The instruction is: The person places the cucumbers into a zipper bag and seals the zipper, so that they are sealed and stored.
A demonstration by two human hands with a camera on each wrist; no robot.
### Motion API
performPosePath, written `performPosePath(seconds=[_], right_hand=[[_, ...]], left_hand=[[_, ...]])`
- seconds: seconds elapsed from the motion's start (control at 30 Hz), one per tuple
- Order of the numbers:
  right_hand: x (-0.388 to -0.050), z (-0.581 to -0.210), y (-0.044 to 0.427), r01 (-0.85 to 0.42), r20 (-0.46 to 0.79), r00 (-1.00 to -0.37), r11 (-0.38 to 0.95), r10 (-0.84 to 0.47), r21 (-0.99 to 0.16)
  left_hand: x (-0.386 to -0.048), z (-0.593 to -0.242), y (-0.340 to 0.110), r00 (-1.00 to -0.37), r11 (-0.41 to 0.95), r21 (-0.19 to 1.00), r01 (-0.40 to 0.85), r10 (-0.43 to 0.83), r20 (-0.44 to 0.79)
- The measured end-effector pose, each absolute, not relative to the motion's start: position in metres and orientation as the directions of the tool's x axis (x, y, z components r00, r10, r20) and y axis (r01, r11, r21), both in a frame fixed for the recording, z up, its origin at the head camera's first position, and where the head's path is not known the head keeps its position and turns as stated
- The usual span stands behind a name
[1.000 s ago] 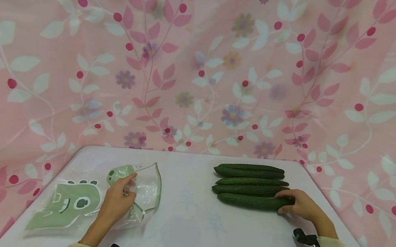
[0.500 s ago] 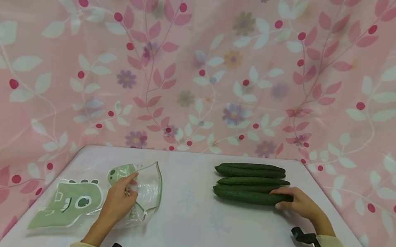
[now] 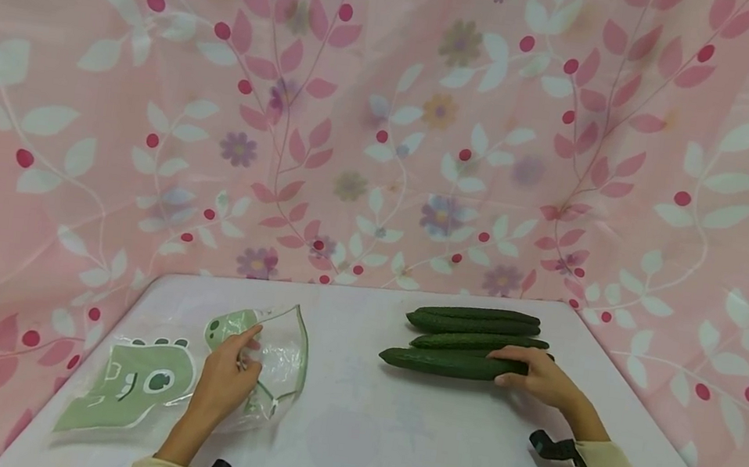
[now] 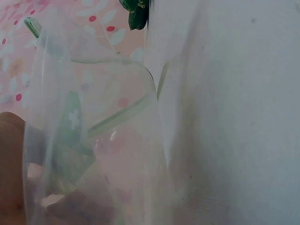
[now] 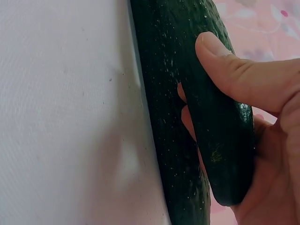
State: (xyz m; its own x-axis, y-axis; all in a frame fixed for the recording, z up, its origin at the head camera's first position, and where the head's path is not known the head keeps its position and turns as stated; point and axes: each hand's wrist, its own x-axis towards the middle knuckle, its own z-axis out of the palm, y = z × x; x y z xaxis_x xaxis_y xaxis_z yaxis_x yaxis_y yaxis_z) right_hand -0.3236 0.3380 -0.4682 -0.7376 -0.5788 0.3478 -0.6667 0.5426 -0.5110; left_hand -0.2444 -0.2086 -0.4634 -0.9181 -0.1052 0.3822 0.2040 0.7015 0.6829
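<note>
In the head view my right hand [image 3: 537, 375] grips the near cucumber [image 3: 439, 363] by its right end; the right wrist view shows my thumb on one side of that cucumber [image 5: 218, 122] and fingertips on the other, with another cucumber [image 5: 161, 93] close beside it. Several more cucumbers [image 3: 469, 326] lie behind, side by side. On the left, my left hand [image 3: 226, 380] pinches the clear plastic bag with green cartoon print [image 3: 163, 383] at its mouth, which stands spread. The left wrist view shows the see-through film [image 4: 126, 154] up close.
A white-covered table [image 3: 348, 435] carries everything. Behind and beside it hangs a pink curtain [image 3: 377, 210] with leaves and flowers. Black wrist-worn devices [image 3: 557, 449] sit at both sleeves.
My right hand has moved left, bringing the near cucumber left so that it sticks out past the others. The left hand and the bag have hardly moved.
</note>
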Motion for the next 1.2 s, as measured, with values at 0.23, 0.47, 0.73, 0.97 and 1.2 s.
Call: performPosePath(seconds=[0.23, 0.47, 0.73, 0.97, 1.2], right_hand=[[-0.325, -0.471, 0.328, -0.641, 0.343, -0.763, 0.579, -0.548, -0.504], [-0.329, -0.468, 0.303, -0.679, 0.395, -0.733, 0.562, -0.554, -0.473], [-0.329, -0.468, 0.274, -0.706, 0.413, -0.706, 0.523, -0.575, -0.477], [-0.332, -0.468, 0.250, -0.709, 0.420, -0.702, 0.504, -0.576, -0.493], [-0.333, -0.470, 0.227, -0.725, 0.427, -0.679, 0.458, -0.597, -0.514]], left_hand=[[-0.243, -0.465, -0.209, -0.926, 0.705, 0.685, 0.184, -0.109, 0.360], [-0.245, -0.468, -0.207, -0.930, 0.692, 0.699, 0.180, -0.111, 0.350], [-0.243, -0.466, -0.205, -0.919, 0.699, 0.684, 0.209, -0.098, 0.381], [-0.244, -0.464, -0.205, -0.913, 0.700, 0.675, 0.234, -0.081, 0.400], [-0.245, -0.465, -0.204, -0.910, 0.699, 0.674, 0.238, -0.081, 0.406]])
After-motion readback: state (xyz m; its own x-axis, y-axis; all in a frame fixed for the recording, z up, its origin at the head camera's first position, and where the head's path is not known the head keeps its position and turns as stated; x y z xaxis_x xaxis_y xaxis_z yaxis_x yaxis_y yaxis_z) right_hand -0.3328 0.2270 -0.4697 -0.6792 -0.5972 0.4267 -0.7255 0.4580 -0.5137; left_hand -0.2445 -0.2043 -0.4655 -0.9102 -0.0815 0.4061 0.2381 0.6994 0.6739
